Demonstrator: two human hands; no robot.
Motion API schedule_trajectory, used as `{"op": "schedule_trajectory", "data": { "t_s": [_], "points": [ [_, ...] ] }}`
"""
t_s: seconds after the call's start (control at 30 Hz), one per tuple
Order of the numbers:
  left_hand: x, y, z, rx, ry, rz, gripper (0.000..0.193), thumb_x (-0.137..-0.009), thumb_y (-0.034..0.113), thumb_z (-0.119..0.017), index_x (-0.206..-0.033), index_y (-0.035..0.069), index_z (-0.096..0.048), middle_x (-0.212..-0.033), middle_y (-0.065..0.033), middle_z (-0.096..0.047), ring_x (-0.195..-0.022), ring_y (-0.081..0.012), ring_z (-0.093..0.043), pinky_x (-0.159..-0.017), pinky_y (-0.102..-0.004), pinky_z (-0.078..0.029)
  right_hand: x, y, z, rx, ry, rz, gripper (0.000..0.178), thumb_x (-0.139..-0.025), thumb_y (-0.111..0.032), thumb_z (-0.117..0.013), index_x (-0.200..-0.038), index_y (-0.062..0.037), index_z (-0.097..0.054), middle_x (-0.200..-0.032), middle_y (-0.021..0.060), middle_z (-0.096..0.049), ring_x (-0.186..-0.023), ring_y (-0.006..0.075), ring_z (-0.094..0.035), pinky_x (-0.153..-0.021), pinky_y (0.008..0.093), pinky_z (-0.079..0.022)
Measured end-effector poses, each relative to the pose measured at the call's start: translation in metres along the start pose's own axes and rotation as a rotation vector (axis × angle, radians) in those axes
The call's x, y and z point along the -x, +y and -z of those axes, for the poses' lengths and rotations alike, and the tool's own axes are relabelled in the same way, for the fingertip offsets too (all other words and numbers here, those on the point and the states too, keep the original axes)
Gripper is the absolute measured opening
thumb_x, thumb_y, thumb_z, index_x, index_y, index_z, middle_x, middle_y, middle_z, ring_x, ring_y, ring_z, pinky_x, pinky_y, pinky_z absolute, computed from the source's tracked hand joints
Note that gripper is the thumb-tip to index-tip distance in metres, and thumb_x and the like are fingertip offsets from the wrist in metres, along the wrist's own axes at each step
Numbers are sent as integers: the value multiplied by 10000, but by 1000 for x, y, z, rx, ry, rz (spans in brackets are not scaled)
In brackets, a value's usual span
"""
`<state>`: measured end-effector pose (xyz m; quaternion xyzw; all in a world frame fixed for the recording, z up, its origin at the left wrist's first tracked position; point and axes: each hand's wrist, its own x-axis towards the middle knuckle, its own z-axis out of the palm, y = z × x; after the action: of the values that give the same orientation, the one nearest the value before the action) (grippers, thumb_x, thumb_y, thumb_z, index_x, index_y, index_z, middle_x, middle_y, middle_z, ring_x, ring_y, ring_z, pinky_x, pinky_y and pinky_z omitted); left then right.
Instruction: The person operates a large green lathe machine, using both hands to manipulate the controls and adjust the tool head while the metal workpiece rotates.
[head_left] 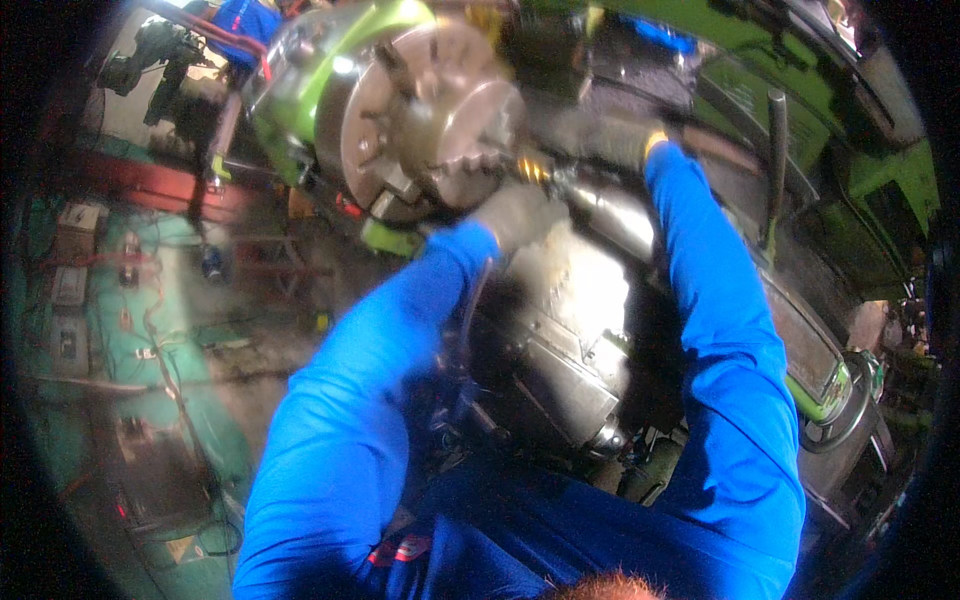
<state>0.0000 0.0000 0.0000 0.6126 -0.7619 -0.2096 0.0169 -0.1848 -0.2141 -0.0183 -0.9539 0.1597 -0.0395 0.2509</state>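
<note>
A large metal lathe chuck (380,130) with stepped jaws fills the upper middle, and a round metal piece (470,140) sits at its front. Just below and right of that piece is my left hand (525,215), in a grey glove; its fingers are smeared by motion. My right hand (610,138), gloved in grey with a yellow cuff, reaches leftward behind a shiny metal cylinder (620,217). Its fingers are blurred too, and I cannot make out anything held. Between the two hands shows a small yellow, spiral-looking part (533,170).
Green machine housing (860,200) runs along the upper right, with an upright metal lever (777,150). Below my hands lies a metal slide block (560,385). A handwheel (845,415) stands at the right. Boxes (70,285) and cables lie on the green floor (200,400) at left.
</note>
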Motion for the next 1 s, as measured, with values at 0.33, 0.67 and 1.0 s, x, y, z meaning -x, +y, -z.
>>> {"op": "schedule_trajectory", "data": {
  "t_s": [0.33, 0.67, 1.0],
  "points": [
    [-21, -67, -35, -51, -171, -304, 281, -1007, 181, -522, -784, 65, -646, -720, -37, -670, -676, -157, -662, -575, -328, -506, -1, -51, 9, -351, 81, -80, 328, -927, -295, -652, -1114, -31, -708, -1216, 153, -698, -1085, 257, -639, -952, 402, -497],
    [-12, -100, -59, 556, -123, -214, 168, -997, 197, -522, -913, 89, -618, -783, -69, -633, -645, -215, -613, -555, -360, -491, -15, -52, 16, -233, -104, -22, 351, -967, -230, -562, -1219, -31, -705, -1204, 179, -720, -1047, 247, -679, -972, 367, -498],
    [-4, -67, -47, 549, -240, -18, 208, -889, 212, -641, -1005, 54, -711, -1012, -90, -747, -852, -269, -722, -737, -414, -582, -5, -46, 1, -170, -13, -101, 374, -975, -240, -546, -1265, -45, -679, -1249, 184, -705, -1079, 252, -669, -977, 367, -497]
  ]
}}
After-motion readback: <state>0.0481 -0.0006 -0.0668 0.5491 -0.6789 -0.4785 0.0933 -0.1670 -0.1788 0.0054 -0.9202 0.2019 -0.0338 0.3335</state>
